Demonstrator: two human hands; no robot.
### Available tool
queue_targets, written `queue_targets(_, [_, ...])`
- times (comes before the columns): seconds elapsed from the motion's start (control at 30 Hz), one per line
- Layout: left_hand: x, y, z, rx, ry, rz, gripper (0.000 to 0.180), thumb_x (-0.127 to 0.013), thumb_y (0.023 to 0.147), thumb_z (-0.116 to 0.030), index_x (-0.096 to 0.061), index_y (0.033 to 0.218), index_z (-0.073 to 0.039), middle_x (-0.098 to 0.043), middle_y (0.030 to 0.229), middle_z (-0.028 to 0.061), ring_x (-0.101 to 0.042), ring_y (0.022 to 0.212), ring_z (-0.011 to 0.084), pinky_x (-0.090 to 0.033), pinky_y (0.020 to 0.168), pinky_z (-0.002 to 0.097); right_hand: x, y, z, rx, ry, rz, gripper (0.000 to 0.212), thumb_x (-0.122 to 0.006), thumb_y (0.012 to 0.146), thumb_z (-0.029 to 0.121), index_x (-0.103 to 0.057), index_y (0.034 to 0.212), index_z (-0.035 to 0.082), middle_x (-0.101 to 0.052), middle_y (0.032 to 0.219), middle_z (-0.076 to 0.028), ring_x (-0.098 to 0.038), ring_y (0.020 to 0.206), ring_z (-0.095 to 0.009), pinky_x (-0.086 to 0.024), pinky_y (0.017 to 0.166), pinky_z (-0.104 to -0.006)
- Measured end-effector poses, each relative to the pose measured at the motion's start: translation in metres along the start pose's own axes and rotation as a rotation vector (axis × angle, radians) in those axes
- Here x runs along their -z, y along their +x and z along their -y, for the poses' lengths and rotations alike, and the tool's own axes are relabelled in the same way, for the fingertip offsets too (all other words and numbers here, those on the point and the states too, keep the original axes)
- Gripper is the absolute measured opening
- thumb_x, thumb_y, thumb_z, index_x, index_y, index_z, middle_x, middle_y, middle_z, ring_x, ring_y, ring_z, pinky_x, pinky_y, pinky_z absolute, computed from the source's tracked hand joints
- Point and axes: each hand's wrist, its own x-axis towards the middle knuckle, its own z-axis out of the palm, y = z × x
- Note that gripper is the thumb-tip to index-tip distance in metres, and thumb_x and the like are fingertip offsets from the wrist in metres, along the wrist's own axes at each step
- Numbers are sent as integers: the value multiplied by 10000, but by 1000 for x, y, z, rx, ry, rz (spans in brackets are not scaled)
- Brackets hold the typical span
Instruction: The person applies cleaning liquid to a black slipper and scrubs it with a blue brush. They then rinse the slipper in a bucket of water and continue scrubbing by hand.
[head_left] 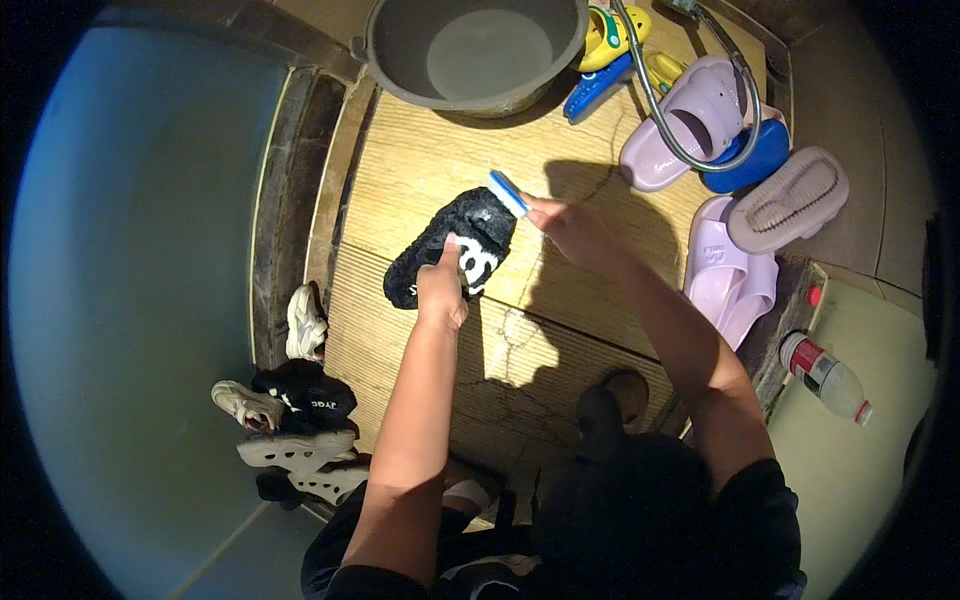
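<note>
Scrubbing step in hand: left hand (443, 290) grips the black slipper (450, 248); right hand (565, 228) grasps the blue-white brush (507, 192) at its far end. Next move calls for steady strokes.

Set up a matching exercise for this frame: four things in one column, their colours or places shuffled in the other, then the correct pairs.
Things:
1. fuzzy slipper
2. scrub brush
3. basin
4. plastic bottle

Descriptions:
A. grey, at the top of the tiled floor
B. black, held down by the left hand
C. lying on its side at the right
D. blue and white, in the right hand

Pairs: 1-B, 2-D, 3-A, 4-C
</note>
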Motion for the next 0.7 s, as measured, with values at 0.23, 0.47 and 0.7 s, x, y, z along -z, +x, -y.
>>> queue_targets(0.23, [-4, -5, -8, -392, 127, -5, 392, -778, 847, -253, -641, 1036, 62, -686, 981, 96, -628, 804, 121, -503, 646, 274, -13, -39, 49, 20, -511, 29, 427, -489, 979, 170, -485, 1404, 130, -617, 778, -189, -638, 667, -331, -512, 609, -454])
queue_targets(0.47, [24, 52, -12, -324, 571, -170, 226, -754, 824, -179, -692, 824, 38, -672, 709, 60, -575, 553, 117, -445, 499, 294, -69, 28, 54, 103, -818, 70, 505, -503, 932, 94, -447, 1433, 114, -612, 828, -204, -657, 718, -323, -541, 611, -427])
queue_targets(0.7, [35, 97, -11, -500, 312, -78, 269, -780, 798, -116, -651, 915, 89, -707, 906, 152, -654, 770, 180, -516, 715, 323, -60, 24, 57, 32, -775, 206, 492, -501, 948, 103, -408, 1430, 75, -634, 773, -185, -675, 662, -341, -536, 546, -441])
